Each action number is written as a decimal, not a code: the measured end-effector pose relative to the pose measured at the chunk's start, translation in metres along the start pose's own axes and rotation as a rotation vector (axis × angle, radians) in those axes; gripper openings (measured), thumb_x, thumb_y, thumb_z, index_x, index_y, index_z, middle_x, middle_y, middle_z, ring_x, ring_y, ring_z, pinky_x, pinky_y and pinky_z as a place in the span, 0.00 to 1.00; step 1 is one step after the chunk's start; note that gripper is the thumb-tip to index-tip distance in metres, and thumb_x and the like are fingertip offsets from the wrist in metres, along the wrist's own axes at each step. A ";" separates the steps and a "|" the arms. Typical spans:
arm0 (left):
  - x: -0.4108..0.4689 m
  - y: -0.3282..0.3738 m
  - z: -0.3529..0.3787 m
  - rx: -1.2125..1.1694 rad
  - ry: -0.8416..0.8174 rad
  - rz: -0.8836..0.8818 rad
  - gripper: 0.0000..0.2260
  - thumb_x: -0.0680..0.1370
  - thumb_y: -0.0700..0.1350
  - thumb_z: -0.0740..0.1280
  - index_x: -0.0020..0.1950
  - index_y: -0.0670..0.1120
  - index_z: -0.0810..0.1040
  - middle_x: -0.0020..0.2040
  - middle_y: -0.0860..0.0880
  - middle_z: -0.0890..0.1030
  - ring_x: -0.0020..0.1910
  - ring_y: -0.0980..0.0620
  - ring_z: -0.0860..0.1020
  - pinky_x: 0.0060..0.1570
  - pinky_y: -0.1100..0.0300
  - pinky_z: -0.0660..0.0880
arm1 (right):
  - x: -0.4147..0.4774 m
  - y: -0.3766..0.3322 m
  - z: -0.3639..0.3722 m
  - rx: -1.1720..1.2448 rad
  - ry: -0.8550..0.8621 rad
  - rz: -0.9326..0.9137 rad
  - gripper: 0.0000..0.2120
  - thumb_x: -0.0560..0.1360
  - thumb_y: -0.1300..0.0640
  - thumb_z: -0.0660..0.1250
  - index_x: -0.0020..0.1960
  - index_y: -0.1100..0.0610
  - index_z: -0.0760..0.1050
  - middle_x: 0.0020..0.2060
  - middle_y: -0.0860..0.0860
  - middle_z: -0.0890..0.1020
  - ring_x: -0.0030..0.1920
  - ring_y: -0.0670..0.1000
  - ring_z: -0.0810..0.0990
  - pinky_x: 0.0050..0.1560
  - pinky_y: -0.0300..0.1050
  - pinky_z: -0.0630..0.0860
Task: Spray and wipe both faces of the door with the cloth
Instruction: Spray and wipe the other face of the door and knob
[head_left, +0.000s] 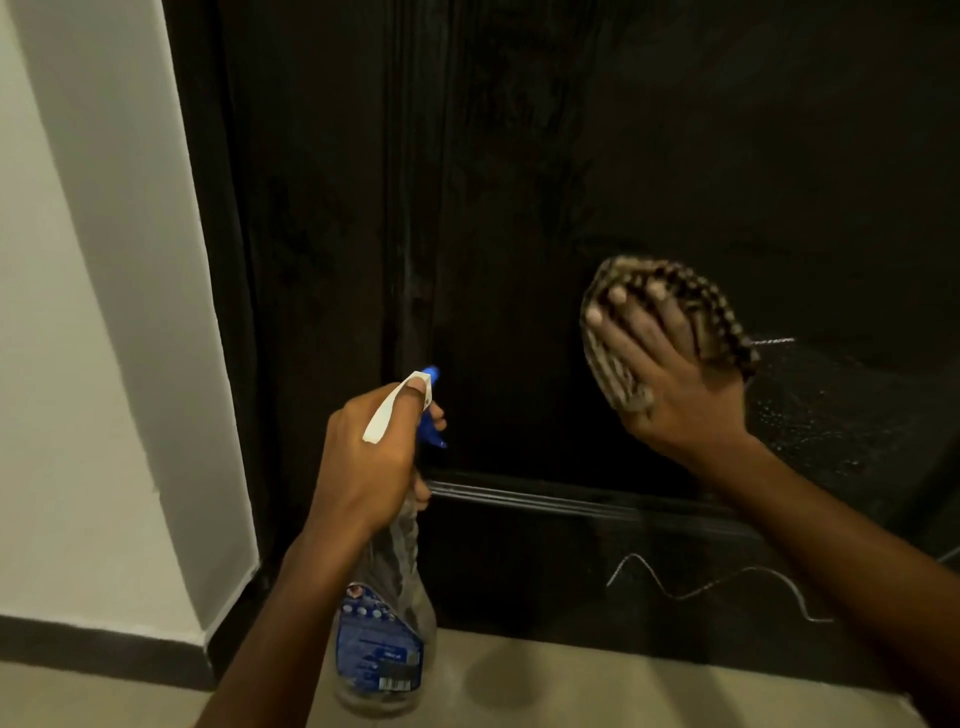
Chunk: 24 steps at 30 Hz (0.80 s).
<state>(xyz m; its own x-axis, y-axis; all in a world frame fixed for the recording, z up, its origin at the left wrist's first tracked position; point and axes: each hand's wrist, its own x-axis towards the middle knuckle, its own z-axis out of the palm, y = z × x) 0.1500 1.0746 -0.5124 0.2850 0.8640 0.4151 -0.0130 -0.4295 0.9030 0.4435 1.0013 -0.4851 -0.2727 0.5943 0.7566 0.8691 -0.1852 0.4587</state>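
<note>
A dark wooden door (571, 156) fills most of the view. My right hand (670, 384) presses a folded patterned cloth (701, 306) flat against the lower door panel, fingers spread straight over it. Fine spray droplets (810, 410) show on the door just right of the cloth. My left hand (369, 457) grips the neck of a clear spray bottle (387, 623) with a white and blue trigger head (423, 395), held upright in front of the door's left stile, nozzle facing the door.
A white wall (93, 312) with a dark skirting strip (104, 649) stands to the left of the dark door frame (218, 260). Beige floor tiles (597, 686) run below the door. A thin chalk-like squiggle (717, 587) marks the bottom panel.
</note>
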 end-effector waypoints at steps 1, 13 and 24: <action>0.002 0.002 0.000 -0.003 0.000 0.007 0.18 0.83 0.51 0.57 0.45 0.43 0.81 0.40 0.50 0.84 0.25 0.38 0.78 0.25 0.51 0.77 | 0.018 -0.007 -0.005 0.006 0.029 0.084 0.35 0.77 0.48 0.56 0.82 0.49 0.52 0.81 0.49 0.52 0.81 0.50 0.40 0.73 0.48 0.52; 0.009 0.041 0.017 0.014 -0.002 0.039 0.19 0.84 0.50 0.58 0.44 0.42 0.82 0.39 0.50 0.84 0.29 0.38 0.80 0.26 0.56 0.76 | -0.056 -0.024 0.034 0.036 -0.255 -0.477 0.33 0.81 0.44 0.57 0.82 0.47 0.50 0.82 0.46 0.50 0.81 0.48 0.48 0.80 0.47 0.40; 0.012 0.050 0.047 -0.081 -0.060 -0.035 0.21 0.84 0.53 0.57 0.44 0.42 0.82 0.41 0.45 0.85 0.24 0.40 0.77 0.27 0.49 0.77 | 0.050 0.010 -0.027 0.057 0.065 0.072 0.36 0.76 0.48 0.62 0.81 0.50 0.56 0.81 0.51 0.55 0.81 0.53 0.47 0.74 0.57 0.61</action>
<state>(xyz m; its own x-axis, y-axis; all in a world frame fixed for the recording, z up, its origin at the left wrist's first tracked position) 0.1979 1.0511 -0.4681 0.3438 0.8597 0.3779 -0.0789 -0.3745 0.9239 0.4277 1.0075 -0.4299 -0.2334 0.5286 0.8161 0.9091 -0.1793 0.3761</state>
